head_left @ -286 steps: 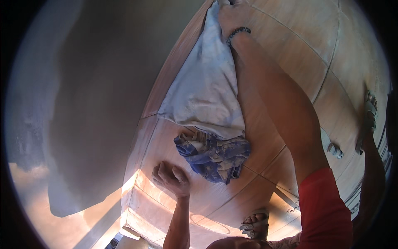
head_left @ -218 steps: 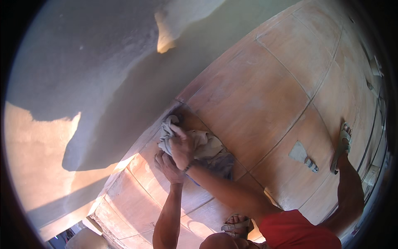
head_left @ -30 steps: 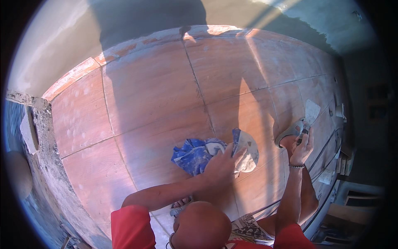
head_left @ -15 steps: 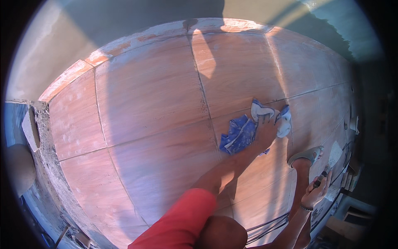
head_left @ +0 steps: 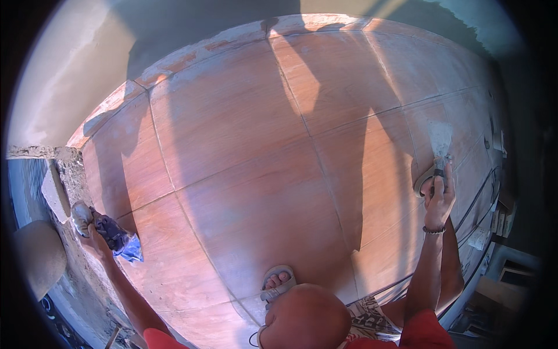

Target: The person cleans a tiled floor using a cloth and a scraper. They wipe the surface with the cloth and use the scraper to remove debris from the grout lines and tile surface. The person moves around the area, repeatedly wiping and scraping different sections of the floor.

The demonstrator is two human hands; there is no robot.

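My left hand [head_left: 93, 238] is stretched out to the far left and closed around a crumpled blue and white cloth [head_left: 116, 235]. The cloth hangs over the left edge of the tiled floor [head_left: 244, 168]. At the right, my right hand [head_left: 440, 200] grips the dark handle of a putty knife [head_left: 440, 139]. Its pale, fan-shaped blade points away from me, low over the tiles. Beside that hand is my right foot in a grey sandal [head_left: 423, 181]. My bent knee [head_left: 308, 320] and other sandalled foot [head_left: 277, 283] show at the lower middle.
A plastered wall [head_left: 75, 75] rises behind a tile skirting [head_left: 203, 55]. On the left, a rough broken edge [head_left: 75, 180] borders the floor, with a rounded grey object [head_left: 39, 253] beyond. Dark cables [head_left: 474, 198] run along the right. Shadows cross the tiles.
My left hand has lifted the cloth from the middle-right tiles and carried it to the far left edge. My right hand, with the putty knife, has moved forward over the tiles.
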